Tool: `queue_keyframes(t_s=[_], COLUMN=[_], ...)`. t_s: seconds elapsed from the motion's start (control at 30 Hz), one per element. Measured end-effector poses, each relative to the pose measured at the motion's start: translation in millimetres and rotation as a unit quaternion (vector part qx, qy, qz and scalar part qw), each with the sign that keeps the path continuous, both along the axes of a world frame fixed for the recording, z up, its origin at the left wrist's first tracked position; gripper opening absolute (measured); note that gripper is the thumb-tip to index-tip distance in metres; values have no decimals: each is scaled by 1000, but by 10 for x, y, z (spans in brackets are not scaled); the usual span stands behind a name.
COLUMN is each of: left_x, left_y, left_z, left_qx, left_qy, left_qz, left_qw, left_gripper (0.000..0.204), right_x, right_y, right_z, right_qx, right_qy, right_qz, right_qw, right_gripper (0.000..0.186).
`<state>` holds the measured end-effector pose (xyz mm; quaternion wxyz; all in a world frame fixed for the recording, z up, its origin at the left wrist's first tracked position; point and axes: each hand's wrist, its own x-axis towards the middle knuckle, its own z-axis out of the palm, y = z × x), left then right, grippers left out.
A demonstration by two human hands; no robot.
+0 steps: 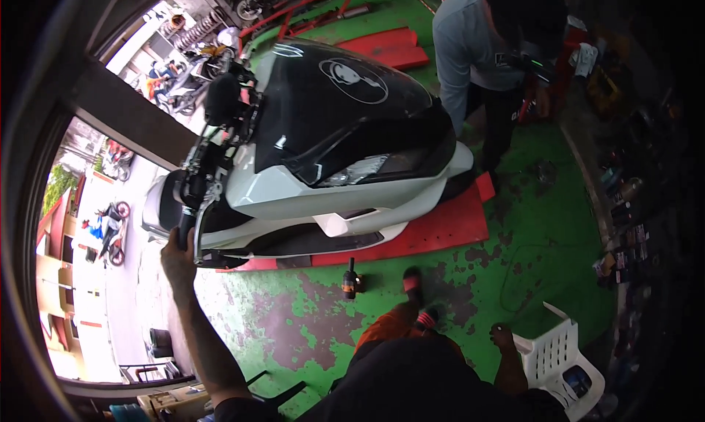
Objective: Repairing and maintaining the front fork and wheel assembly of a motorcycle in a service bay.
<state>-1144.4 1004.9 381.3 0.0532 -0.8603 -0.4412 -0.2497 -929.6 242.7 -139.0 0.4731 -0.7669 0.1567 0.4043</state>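
A large black-and-white scooter (294,191) stands across the view, its handlebar to the left and a round emblem on its dark front panel. My left hand (178,253) is wrapped round the black handlebar grip (187,220), with a lever beside it. Low at my right side hangs my right hand (502,336), close to a white plastic chair (552,356). Its fingers look loosely bent and slightly apart, and I see nothing in them. Under the scooter lies a red platform (455,227).
Another person (470,48) in a light shirt bends over at the far right. A dark bottle (349,281) stands on the worn green floor (470,282) ahead of my feet. Red ramps (385,48) lie beyond the scooter. Parked motorcycles (114,231) show outside, left.
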Motion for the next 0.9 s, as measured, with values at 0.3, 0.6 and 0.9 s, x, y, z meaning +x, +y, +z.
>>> queue_keyframes(t_s=[0.3, 0.6, 0.9], left_x=[-282, -35, -287], left_y=[275, 61, -109], left_z=[-92, -71, -180], left_qx=[-14, -11, 162], left_qy=[-11, -41, -3], left_qz=[18, 68, 112], left_qw=[1000, 997, 980], left_gripper=[31, 50, 59], right_x=[1096, 1804, 2205], right_y=[684, 723, 520], right_z=[460, 622, 721], right_qx=[-9, -8, 58], right_qy=[-98, -100, -135], right_qz=[139, 121, 199], right_qw=[985, 987, 969], right_gripper=[24, 23, 22])
